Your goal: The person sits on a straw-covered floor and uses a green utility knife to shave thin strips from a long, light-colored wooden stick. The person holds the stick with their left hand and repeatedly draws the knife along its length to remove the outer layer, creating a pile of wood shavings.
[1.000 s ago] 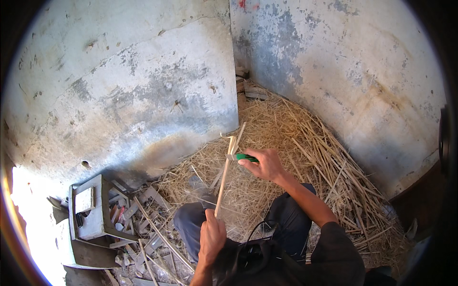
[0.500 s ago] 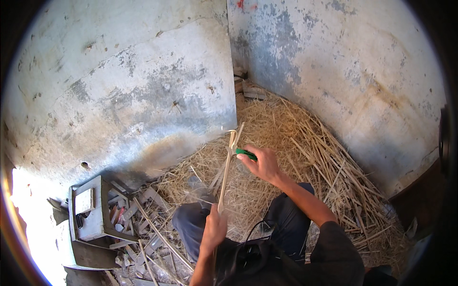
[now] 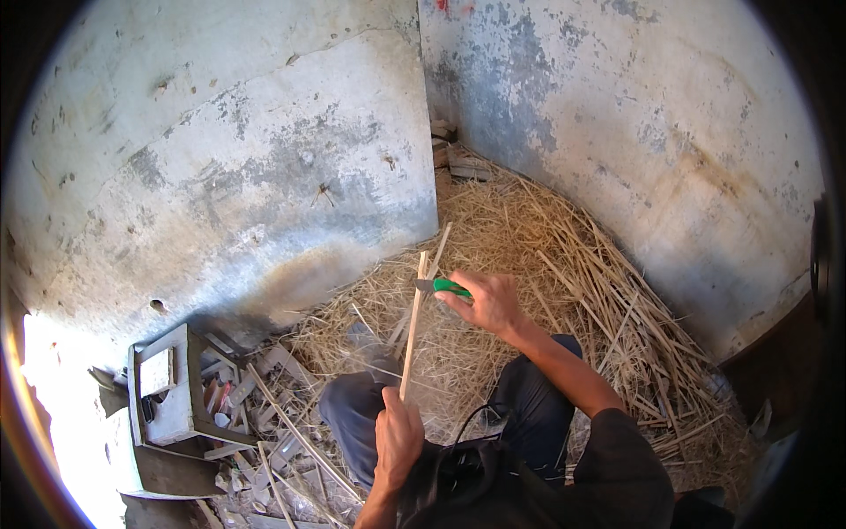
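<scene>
My left hand (image 3: pixel 398 437) is closed around the lower end of a pale split strip (image 3: pixel 411 339), bamboo or wood, which points up and away from me. My right hand (image 3: pixel 487 301) grips the green handle of a knife (image 3: pixel 453 287). Its short grey blade lies across the strip near the far end, seeming to touch it. Both hands are above my bent knees. Another thin strip (image 3: pixel 441 249) slants behind the far end of the held one.
Straw-like shavings (image 3: pixel 493 220) cover the floor ahead, with long strips (image 3: pixel 608 309) heaped along the right wall. On the left stands a worn box-like wooden frame (image 3: pixel 189 388) with scraps in it. Broken pieces (image 3: pixel 286 450) litter the floor beside my left leg. Peeling walls (image 3: pixel 264 176) meet in the corner.
The curled shaving at the strip's far end is gone from it. The knife has shifted slightly toward me, and its blade now shows flat across the strip. My left hand has moved a little.
</scene>
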A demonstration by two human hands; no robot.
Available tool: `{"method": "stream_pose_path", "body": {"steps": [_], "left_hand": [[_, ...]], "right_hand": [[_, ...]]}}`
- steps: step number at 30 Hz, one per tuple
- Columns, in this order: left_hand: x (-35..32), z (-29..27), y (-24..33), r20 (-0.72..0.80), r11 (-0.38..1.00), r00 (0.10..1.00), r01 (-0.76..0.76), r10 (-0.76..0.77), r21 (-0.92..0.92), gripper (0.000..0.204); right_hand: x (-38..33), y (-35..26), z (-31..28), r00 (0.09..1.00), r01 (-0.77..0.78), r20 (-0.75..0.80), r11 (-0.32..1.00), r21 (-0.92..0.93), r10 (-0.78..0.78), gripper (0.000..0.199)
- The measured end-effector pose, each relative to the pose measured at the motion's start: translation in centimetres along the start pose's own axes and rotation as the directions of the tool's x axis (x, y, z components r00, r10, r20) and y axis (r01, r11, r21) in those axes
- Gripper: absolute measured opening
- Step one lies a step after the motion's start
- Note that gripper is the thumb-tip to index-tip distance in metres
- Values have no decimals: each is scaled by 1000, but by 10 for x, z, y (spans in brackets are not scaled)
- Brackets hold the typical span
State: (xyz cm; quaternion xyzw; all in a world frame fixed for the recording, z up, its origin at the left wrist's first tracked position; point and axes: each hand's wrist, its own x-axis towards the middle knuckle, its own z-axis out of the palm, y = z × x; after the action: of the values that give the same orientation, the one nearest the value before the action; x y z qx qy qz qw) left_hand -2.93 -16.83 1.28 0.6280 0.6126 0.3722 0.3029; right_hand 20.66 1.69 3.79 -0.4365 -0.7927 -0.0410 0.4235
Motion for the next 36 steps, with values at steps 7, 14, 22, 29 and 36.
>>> {"method": "stream_pose_path", "body": {"steps": [7,14,22,29,36], "left_hand": [[-31,-6,-53,353,968,935,118,-33,-222,17],[-5,-12,-26,235,973,964,164,-123,-165,15],[-6,-6,-8,195,989,979,81,-57,-121,17],[-24,-1,-9,91,999,995,-45,45,-6,28],[-25,-2,-1,200,986,977,105,-78,-129,27]], "right_hand": [[34,115,-58,744,-601,-230,779,179,627,58],[-14,47,-25,982,-177,10,913,368,187,52],[-23,-5,-23,1000,18,14,954,298,-23,40],[-23,-2,-34,994,-5,110,982,189,-16,41],[-20,-5,-35,996,71,-63,987,141,-63,33]]}}
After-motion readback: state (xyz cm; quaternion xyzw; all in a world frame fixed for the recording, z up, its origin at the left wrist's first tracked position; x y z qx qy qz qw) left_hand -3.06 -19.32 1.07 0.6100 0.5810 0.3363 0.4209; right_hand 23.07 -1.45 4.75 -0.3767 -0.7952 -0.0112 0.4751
